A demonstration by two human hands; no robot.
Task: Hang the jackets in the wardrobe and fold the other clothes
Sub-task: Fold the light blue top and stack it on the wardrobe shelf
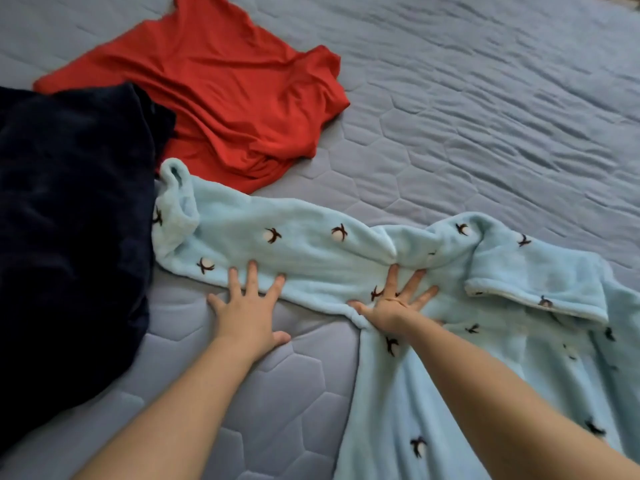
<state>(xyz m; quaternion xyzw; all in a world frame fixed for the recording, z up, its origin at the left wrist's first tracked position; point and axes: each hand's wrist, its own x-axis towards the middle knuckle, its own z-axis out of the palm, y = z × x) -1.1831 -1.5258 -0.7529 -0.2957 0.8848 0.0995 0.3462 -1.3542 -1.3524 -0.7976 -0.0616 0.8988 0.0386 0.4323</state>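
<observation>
A fluffy light-blue garment (485,341) with small dark-and-white motifs lies spread over the bed, one long sleeve (277,244) stretched out to the left. My left hand (247,306) lies flat with straight fingers, its fingertips on the sleeve's lower edge. Flat and with fingers spread, my right hand (394,303) presses on the garment where the sleeve meets the body. A red garment (225,88) lies crumpled at the upper left. A dark navy plush garment (69,220) sits in a heap at the left.
Everything rests on a grey-blue quilted bedspread (502,116) with a hexagon stitch pattern. The bedspread's right and far parts show wrinkled bare fabric.
</observation>
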